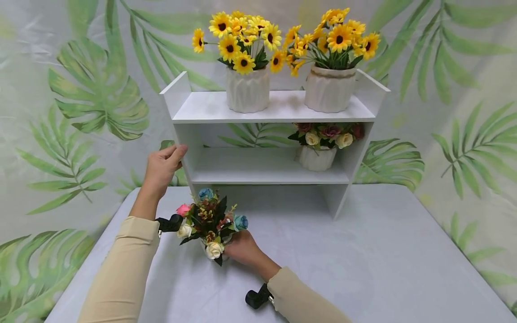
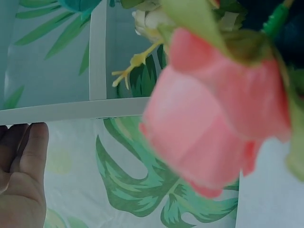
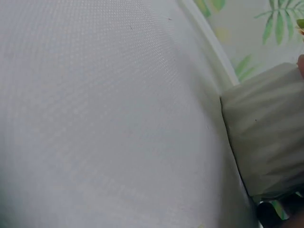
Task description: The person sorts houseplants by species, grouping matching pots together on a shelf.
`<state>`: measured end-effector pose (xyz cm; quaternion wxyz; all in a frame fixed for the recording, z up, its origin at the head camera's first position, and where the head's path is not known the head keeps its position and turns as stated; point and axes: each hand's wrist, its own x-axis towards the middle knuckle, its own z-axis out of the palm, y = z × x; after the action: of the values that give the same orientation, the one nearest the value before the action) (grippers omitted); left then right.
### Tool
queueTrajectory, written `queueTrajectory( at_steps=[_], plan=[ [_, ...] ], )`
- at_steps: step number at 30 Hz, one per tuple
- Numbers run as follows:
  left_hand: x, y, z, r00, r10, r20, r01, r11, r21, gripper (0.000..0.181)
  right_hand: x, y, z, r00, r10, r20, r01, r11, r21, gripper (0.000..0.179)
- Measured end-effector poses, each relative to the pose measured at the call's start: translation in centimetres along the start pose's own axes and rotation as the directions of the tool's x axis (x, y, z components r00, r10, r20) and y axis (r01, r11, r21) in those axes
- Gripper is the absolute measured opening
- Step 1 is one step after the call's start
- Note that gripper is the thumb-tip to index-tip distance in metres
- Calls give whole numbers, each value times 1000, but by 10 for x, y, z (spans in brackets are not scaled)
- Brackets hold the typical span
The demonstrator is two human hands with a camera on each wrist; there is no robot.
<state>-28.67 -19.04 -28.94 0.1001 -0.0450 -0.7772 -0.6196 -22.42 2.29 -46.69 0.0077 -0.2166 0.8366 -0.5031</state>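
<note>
My left hand is at the left side panel of the white shelf, its thumb and bent fingers holding the panel's edge. The left wrist view shows its fingers meeting that edge. Beside the shelf's lower left, my right hand grips a whitish flower pot from its right side. The pot bears an arrangement of artificial roses in blue, pink and cream with dark leaves, which mostly hides it in the head view. A pink rose fills much of the left wrist view.
Two white pots of yellow sunflowers stand on the top board. A pot of maroon and cream roses is at the right of the middle board. Below lies a table with a pale cloth, before a leaf-patterned backdrop.
</note>
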Motion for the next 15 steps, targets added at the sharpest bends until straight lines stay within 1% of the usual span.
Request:
queueTrajectory(
  at_steps=[2,5,7,8,9,12,13,14,15],
  plan=[
    [1,-1,1,1000,2,-1,-2,1000,6,58,0,0,0,1000,-23,-11,23,1000,-15,56],
    [2,-3,2,1000,17,-14,-17,1000,6,59,1,-2,0,998,-46,-32,46,999,-4,57],
    [3,-3,2,999,37,-19,-37,999,9,61,1,-3,-1,998,-46,-46,47,999,11,56],
    [3,-4,3,999,46,-22,-45,999,10,61,0,-3,-2,998,-28,-53,30,999,23,57],
    [3,-4,3,998,50,-32,-51,999,-12,60,0,-3,-4,998,-21,-58,23,999,37,56],
    [4,-4,3,997,65,-38,-65,998,-9,60,-3,-2,-12,998,-10,-54,14,997,73,60],
    [4,-4,3,997,64,-41,-65,998,-20,60,-4,-2,-17,998,-22,-55,27,997,77,60],
    [4,-4,3,997,62,-42,-63,998,-21,59,-5,-2,-23,999,-21,-46,26,994,102,63],
    [5,-4,2,997,60,-41,-60,998,-20,58,-5,-2,-29,999,-28,-34,32,990,140,61]
  ],
)
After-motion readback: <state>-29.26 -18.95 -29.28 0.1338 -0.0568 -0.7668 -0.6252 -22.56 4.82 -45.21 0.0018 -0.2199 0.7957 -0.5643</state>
